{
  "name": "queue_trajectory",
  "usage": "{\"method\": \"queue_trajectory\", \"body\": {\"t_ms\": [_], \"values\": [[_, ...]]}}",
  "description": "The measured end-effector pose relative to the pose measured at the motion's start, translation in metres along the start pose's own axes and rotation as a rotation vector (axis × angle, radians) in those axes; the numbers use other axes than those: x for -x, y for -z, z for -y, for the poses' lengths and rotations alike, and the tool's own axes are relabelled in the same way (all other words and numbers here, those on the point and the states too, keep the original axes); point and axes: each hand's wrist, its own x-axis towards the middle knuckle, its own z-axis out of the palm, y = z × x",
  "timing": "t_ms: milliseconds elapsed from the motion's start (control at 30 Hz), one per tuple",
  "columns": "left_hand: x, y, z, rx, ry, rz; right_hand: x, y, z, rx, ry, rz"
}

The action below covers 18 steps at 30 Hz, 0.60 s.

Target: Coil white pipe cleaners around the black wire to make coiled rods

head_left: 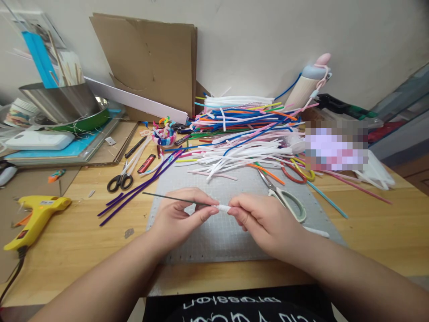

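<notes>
White coil and thin dark stick: holding both up over the grey cutting mat, pinching the stick beside the coil with the fingers of the left hand and gripping the coil's other end between the fingers and thumb of the right hand. Facing a heap of white, blue, pink and orange pipe cleaners, with pale-handled scissors near the right hand, black-handled scissors leftward on the bench, and a yellow glue gun at far left.
</notes>
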Motion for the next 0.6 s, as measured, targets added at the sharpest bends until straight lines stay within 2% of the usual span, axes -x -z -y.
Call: {"method": "queue_trajectory", "body": {"t_ms": [100, 233, 367, 600], "values": [[0.0006, -0.0003, 0.0002, -0.001, 0.021, -0.015, 0.0007, -0.0018, -0.0009, -0.042, -0.028, -0.051], [0.0009, -0.0004, 0.0011, 0.013, 0.043, -0.023, 0.0028, -0.0057, -0.0046, 0.031, 0.044, -0.14], [-0.0005, 0.0007, 0.0021, 0.021, 0.038, -0.022, 0.0032, -0.0047, -0.0063, 0.075, 0.086, -0.168], [-0.0005, 0.0045, 0.0057, -0.031, -0.062, -0.034, 0.0018, -0.0008, -0.0048, 0.172, 0.126, -0.153]]}}
